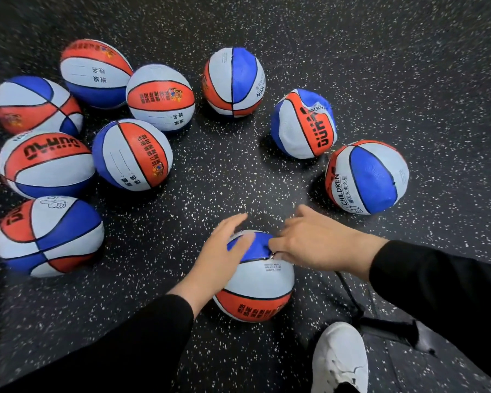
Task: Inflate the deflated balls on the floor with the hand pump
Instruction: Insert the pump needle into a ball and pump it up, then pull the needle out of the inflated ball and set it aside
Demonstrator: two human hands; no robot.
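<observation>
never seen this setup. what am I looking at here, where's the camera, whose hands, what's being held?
There is one picture, taken by a wide-angle camera worn on a person's head, looking down at a black speckled rubber floor. No robot is involved: both hands belong to that person, in black sleeves.

The left hand rests with straight fingers on the nearest red, white and blue rubber basketball. The right hand pinches something small and metallic at the ball's top, probably the pump needle. A thin black hose runs from there to a dark pump part beside a white sneaker.

Ten similar balls lie around; some on the right, such as the creased ball, look soft.
</observation>
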